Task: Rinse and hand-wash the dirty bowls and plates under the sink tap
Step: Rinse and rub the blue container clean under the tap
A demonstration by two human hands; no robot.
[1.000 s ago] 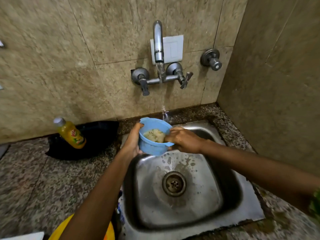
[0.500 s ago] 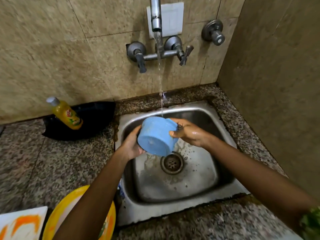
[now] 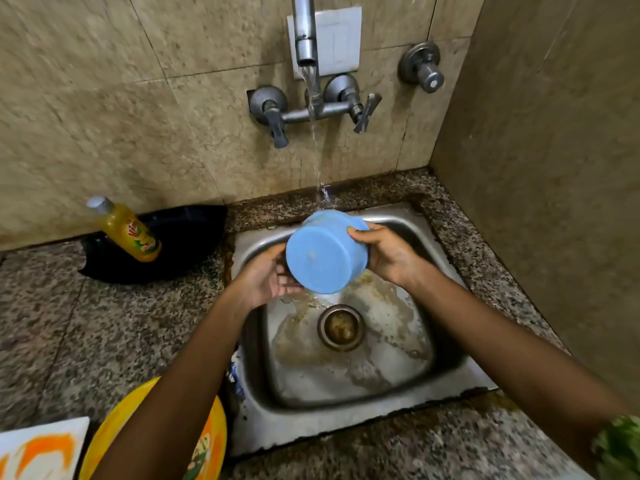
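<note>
A blue plastic bowl (image 3: 325,251) is tipped over above the steel sink (image 3: 446,372), its flat bottom facing me and its mouth turned away. My left hand (image 3: 268,277) cups its lower left side. Gripping the rim on the right is my right hand (image 3: 388,252). Water runs from the tap (image 3: 304,29) and lands on the bowl's far edge. Murky water with food bits spreads across the sink floor around the drain (image 3: 341,327). A yellow plate (image 3: 207,445) lies on the counter at the bottom left, partly hidden by my left arm.
A yellow dish-soap bottle (image 3: 130,230) leans against a black pan (image 3: 180,233) on the granite counter left of the sink. A white and orange plate (image 3: 38,448) shows at the bottom left corner. Tiled walls close in behind and on the right.
The bowl has been turned over from mouth-up with food inside to bottom facing me. Dirty water now lies in the sink. My view has tilted down.
</note>
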